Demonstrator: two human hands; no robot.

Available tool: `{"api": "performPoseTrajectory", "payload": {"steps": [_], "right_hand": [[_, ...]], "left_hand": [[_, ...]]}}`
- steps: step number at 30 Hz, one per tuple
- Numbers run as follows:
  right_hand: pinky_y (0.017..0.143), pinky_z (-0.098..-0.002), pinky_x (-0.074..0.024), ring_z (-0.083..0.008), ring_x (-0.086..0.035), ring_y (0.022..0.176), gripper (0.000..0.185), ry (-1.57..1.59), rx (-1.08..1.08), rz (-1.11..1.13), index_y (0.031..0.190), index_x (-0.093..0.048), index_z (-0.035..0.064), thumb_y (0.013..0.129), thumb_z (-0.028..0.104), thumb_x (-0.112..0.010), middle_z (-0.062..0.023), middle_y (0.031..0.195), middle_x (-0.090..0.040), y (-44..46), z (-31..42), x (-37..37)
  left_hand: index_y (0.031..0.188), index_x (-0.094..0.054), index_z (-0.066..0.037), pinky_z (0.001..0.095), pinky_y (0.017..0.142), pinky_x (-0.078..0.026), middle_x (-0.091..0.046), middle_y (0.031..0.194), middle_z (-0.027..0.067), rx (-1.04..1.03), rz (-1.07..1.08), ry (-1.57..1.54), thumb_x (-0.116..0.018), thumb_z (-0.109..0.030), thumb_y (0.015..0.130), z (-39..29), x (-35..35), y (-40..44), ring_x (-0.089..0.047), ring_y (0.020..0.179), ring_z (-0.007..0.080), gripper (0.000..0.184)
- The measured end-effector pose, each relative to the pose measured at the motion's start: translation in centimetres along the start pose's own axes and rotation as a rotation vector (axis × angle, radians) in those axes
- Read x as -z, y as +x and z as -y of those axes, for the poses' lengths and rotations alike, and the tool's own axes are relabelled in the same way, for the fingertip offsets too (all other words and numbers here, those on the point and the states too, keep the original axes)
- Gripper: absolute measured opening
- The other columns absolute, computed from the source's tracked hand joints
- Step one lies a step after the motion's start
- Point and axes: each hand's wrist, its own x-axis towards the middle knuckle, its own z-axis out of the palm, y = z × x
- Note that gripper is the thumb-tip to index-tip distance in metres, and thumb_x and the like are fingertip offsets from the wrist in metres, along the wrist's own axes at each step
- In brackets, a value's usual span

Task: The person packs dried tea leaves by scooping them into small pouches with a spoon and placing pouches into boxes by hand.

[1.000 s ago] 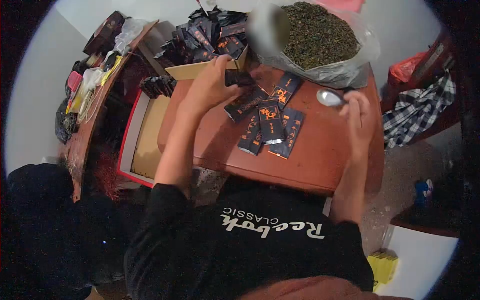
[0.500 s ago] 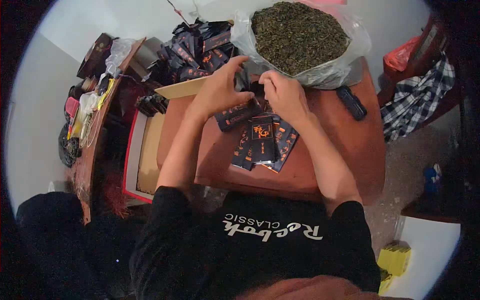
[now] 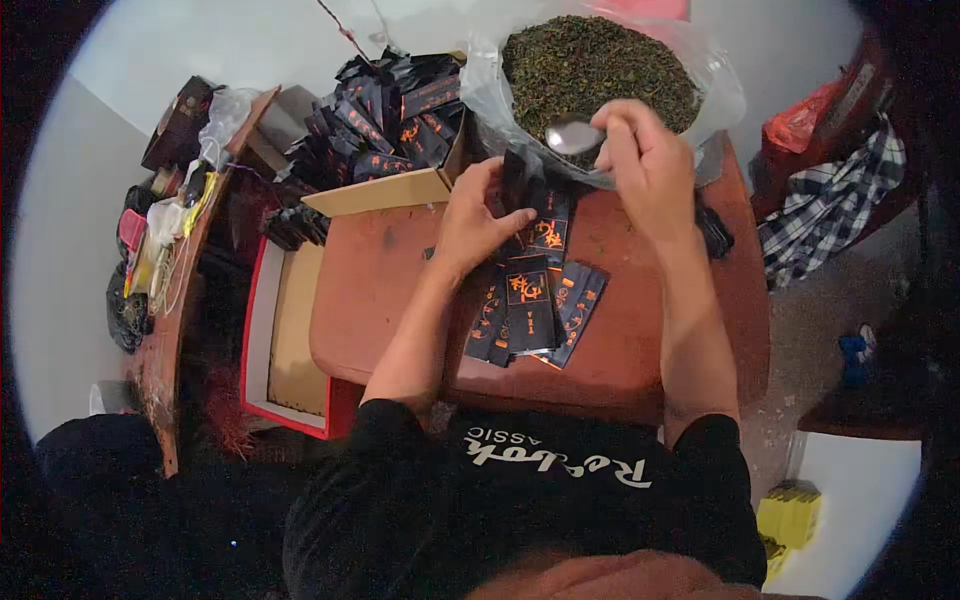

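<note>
My right hand [image 3: 652,170] is closed around the handle of a metal spoon [image 3: 572,137]. The spoon's bowl is over the near edge of a clear plastic bag [image 3: 485,75] full of dark loose tea leaves [image 3: 600,70]. My left hand [image 3: 478,222] grips a black tea packet [image 3: 516,178] standing upright between thumb and fingers. Just beside it lies another black packet with orange print [image 3: 550,215]. Several more printed packets [image 3: 528,305] lie fanned out on the table, nearer my body.
A cardboard box [image 3: 385,192] heaped with black packets [image 3: 380,115] stands at the back left of the brown table [image 3: 390,290]. Below it, left of the table, is a red-rimmed tray [image 3: 300,330]. A dark object [image 3: 714,232] lies by my right forearm. Cluttered shelf [image 3: 200,260] at far left.
My right hand has moved right, and the spoon now shows in it. My left hand has come nearer my body and closed on a black packet.
</note>
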Motion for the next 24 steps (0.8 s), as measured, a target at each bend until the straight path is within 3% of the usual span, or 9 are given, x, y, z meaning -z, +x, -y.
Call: {"api": "performPoseTrajectory", "payload": {"steps": [3, 6, 8, 11, 17, 24], "right_hand": [[0.064, -0.0431, -0.0519, -0.0353, -0.068, 0.071, 0.017, -0.033, 0.041, 0.02, 0.096, -0.064, 0.0059, 0.095, 0.016, -0.051, -0.0163, 0.075, -0.067, 0.3, 1.8, -0.2], [0.065, -0.0457, -0.0516, -0.038, -0.067, 0.073, 0.017, -0.121, 0.157, 0.091, 0.096, -0.064, 0.0065, 0.095, 0.018, -0.051, -0.0167, 0.075, -0.067, 0.2, 1.4, -1.4], [0.067, -0.0472, -0.0516, -0.04, -0.066, 0.075, 0.018, -0.204, 0.199, 0.175, 0.096, -0.064, 0.0068, 0.095, 0.019, -0.051, -0.0171, 0.076, -0.067, 0.0, 1.2, -2.2], [0.065, -0.0433, -0.0519, -0.0349, -0.068, 0.07, 0.02, -0.16, 0.143, 0.26, 0.097, -0.064, 0.0071, 0.095, 0.021, -0.05, -0.0166, 0.073, -0.066, -0.1, 0.6, -3.1], [0.055, -0.0268, -0.0462, -0.0111, -0.059, 0.058, 0.025, 0.372, -0.289, 0.302, 0.097, -0.064, 0.0055, 0.095, 0.026, -0.05, -0.0057, 0.066, -0.064, 0.4, -3.0, -4.0], [0.052, -0.0217, -0.0411, -0.0073, -0.055, 0.057, 0.025, 0.474, -0.379, 0.333, 0.099, -0.064, 0.0071, 0.097, 0.026, -0.048, -0.0012, 0.066, -0.063, 0.5, -4.1, -3.6]], "left_hand": [[0.133, -0.048, 0.001, 0.0346, 0.098, -0.048, -0.056, 0.124, 0.012, -0.089, -0.069, 0.05, -0.086, -0.011, 0.069, 0.3, -0.3, 0.0, -0.057, 0.112, 0.0235, 0.075], [0.125, -0.053, -0.002, 0.0389, 0.098, -0.046, -0.057, 0.115, 0.0144, -0.134, -0.129, -0.012, -0.085, -0.009, 0.065, 1.1, -0.8, 0.0, -0.055, 0.112, 0.0326, 0.069], [0.126, -0.053, -0.003, 0.0389, 0.097, -0.046, -0.057, 0.116, 0.0141, -0.151, -0.171, -0.008, -0.085, -0.01, 0.064, 1.4, -0.9, -0.2, -0.055, 0.111, 0.0333, 0.07], [0.128, -0.053, -0.004, 0.0375, 0.095, -0.046, -0.057, 0.117, 0.0134, -0.133, -0.195, -0.071, -0.086, -0.01, 0.065, 1.7, -1.3, -0.3, -0.056, 0.111, 0.0312, 0.071], [0.131, -0.053, -0.003, 0.0331, 0.093, -0.047, -0.056, 0.116, 0.0101, -0.094, -0.205, -0.175, -0.086, -0.01, 0.066, 2.1, -0.9, -0.5, -0.057, 0.109, 0.0235, 0.072], [0.128, -0.057, -0.003, 0.0318, 0.094, -0.048, -0.057, 0.117, 0.0099, -0.074, -0.184, -0.27, -0.082, -0.005, 0.069, 2.3, -1.0, -0.5, -0.058, 0.109, 0.022, 0.064]]}}
